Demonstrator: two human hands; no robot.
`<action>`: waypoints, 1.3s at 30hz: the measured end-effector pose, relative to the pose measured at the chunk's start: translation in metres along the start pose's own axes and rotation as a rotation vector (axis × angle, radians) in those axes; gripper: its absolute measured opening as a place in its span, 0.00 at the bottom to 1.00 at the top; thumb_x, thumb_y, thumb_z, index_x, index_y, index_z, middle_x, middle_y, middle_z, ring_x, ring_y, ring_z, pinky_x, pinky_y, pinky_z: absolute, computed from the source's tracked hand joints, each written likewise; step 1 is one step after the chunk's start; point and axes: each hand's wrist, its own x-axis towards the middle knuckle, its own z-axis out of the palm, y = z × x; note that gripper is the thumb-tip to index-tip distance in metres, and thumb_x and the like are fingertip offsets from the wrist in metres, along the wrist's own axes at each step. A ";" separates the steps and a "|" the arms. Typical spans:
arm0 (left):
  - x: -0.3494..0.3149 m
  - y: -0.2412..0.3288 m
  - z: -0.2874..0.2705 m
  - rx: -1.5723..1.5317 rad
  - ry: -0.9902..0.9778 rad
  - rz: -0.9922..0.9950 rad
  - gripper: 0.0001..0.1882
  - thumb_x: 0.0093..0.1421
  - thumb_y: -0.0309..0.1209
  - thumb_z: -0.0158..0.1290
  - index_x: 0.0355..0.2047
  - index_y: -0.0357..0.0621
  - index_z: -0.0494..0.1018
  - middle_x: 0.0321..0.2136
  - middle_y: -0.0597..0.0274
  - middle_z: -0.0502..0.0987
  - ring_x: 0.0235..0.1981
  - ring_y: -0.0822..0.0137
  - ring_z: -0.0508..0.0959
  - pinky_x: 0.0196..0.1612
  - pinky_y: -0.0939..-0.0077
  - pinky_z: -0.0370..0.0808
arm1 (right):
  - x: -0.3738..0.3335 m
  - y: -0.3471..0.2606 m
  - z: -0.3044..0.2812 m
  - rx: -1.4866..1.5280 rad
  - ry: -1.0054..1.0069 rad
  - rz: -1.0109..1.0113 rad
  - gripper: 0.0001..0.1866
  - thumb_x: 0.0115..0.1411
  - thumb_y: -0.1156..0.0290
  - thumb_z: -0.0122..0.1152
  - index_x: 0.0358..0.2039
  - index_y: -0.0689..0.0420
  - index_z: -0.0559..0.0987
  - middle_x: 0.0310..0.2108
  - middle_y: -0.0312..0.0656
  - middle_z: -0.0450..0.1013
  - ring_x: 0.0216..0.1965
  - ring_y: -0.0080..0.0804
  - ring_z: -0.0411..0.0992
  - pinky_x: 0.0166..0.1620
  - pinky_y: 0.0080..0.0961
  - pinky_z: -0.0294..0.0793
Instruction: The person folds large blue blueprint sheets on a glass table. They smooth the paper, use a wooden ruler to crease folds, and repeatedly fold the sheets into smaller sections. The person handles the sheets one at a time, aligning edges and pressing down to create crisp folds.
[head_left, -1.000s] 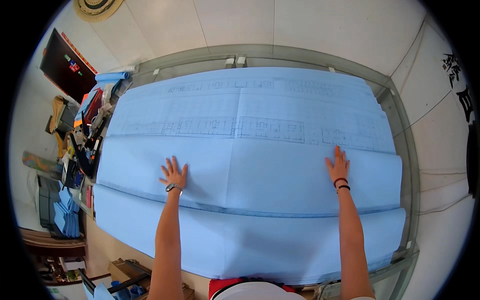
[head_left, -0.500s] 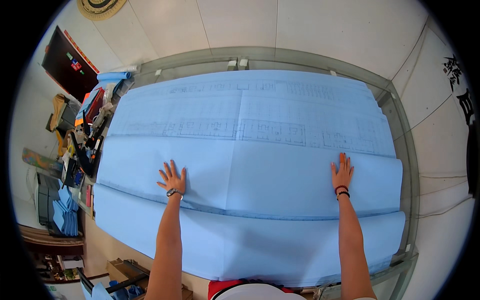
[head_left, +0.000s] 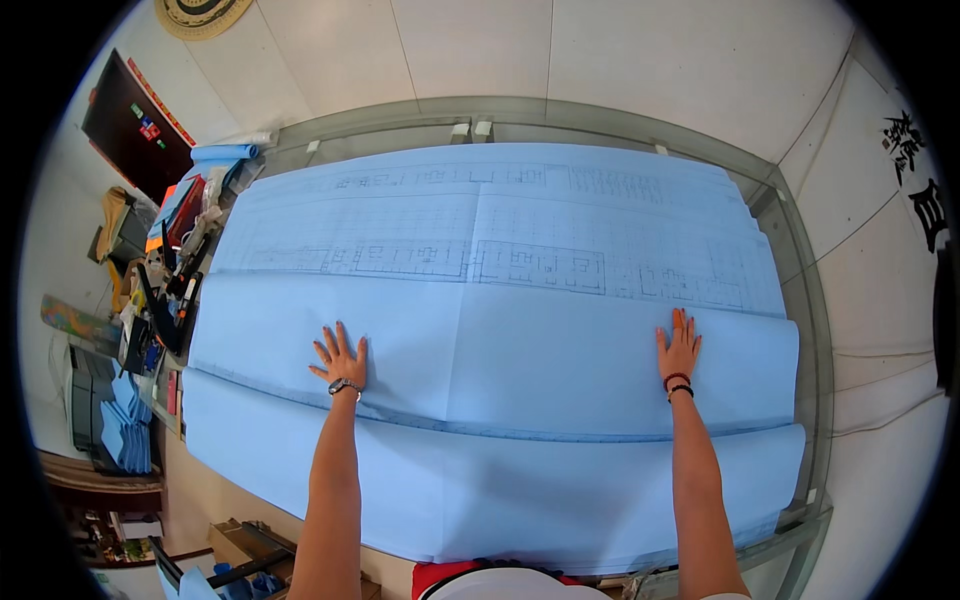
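Left hand [head_left: 342, 360]: I see fingers splayed wide, palm down.
Right hand [head_left: 679, 353]: fingers extended, thumb apart, palm down.
Blueprint sheet [head_left: 560, 370]: beneath both hands; drawn floor plan [head_left: 540, 265] beyond them.

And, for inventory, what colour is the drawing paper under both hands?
Light blue drawing paper, clearest in the head view.

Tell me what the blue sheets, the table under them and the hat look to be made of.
Blue sheets: most likely matte paper, with fine drawn lines and a straight fold crease. Table: apparently smooth glass, its border greenish and seemingly see-through. Hat: perhaps woven straw, tan with dark markings, though its weave is too small to confirm.
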 end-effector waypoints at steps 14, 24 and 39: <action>-0.005 0.006 -0.007 -0.039 -0.012 -0.010 0.40 0.63 0.66 0.32 0.72 0.69 0.41 0.73 0.66 0.36 0.73 0.50 0.34 0.65 0.27 0.30 | -0.001 0.001 0.000 0.032 0.037 -0.008 0.31 0.70 0.50 0.41 0.69 0.48 0.56 0.71 0.36 0.50 0.73 0.38 0.43 0.72 0.47 0.36; -0.002 0.000 -0.004 -0.042 -0.013 -0.005 0.41 0.63 0.67 0.32 0.72 0.70 0.39 0.73 0.69 0.34 0.73 0.52 0.33 0.65 0.28 0.30 | 0.002 0.005 0.008 0.043 0.049 -0.030 0.32 0.69 0.49 0.44 0.69 0.50 0.57 0.71 0.36 0.51 0.72 0.40 0.44 0.71 0.50 0.37; -0.008 -0.003 -0.008 -0.064 -0.048 0.006 0.41 0.63 0.67 0.32 0.72 0.69 0.38 0.73 0.67 0.34 0.73 0.51 0.33 0.66 0.28 0.29 | 0.072 -0.023 -0.040 0.012 -0.335 -0.319 0.44 0.47 0.45 0.72 0.62 0.50 0.69 0.60 0.43 0.69 0.61 0.44 0.62 0.70 0.51 0.45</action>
